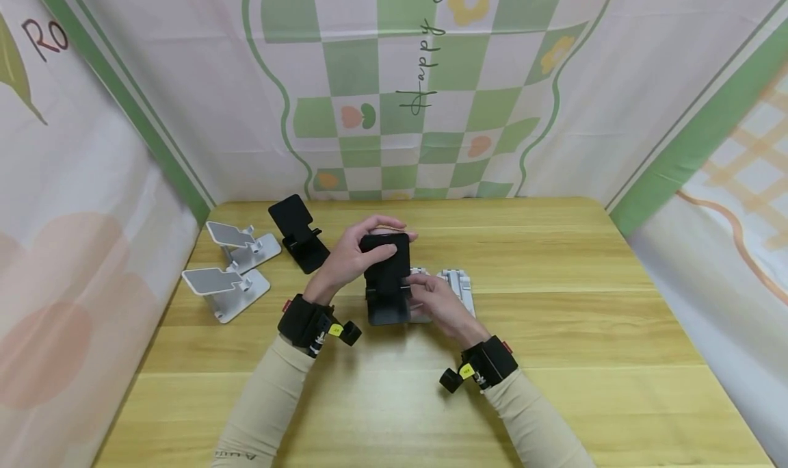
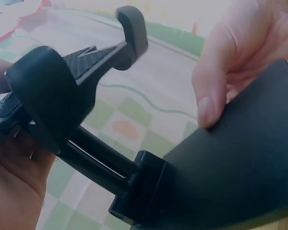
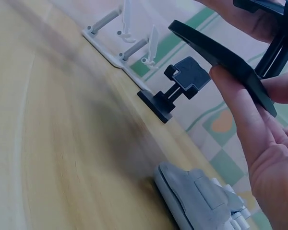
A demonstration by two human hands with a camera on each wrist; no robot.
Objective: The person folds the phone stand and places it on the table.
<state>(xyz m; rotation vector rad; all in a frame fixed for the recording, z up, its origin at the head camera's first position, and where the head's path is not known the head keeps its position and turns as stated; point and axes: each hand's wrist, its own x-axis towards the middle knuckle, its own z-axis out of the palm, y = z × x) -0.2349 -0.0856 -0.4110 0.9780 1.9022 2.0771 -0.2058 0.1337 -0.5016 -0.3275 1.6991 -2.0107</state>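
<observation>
A black folding phone stand (image 1: 388,266) is raised above the table between my hands, its two plates joined by a hinged twin-bar arm seen in the left wrist view. My left hand (image 1: 346,254) grips the upper, notched plate, with the thumb across its face. Lower down, my right hand (image 1: 444,308) pinches the base plate (image 3: 225,60) between thumb and fingers, as the right wrist view shows. Close behind the right hand lie two folded white phone stands (image 1: 458,287), one partly hidden by that hand and the black stand.
On the left of the wooden table (image 1: 554,386), two unfolded silver-white phone stands (image 1: 237,293) stand beside another unfolded black stand (image 1: 298,235). A patterned cloth (image 1: 431,146) hangs along the table's far edge, with more cloth at both sides.
</observation>
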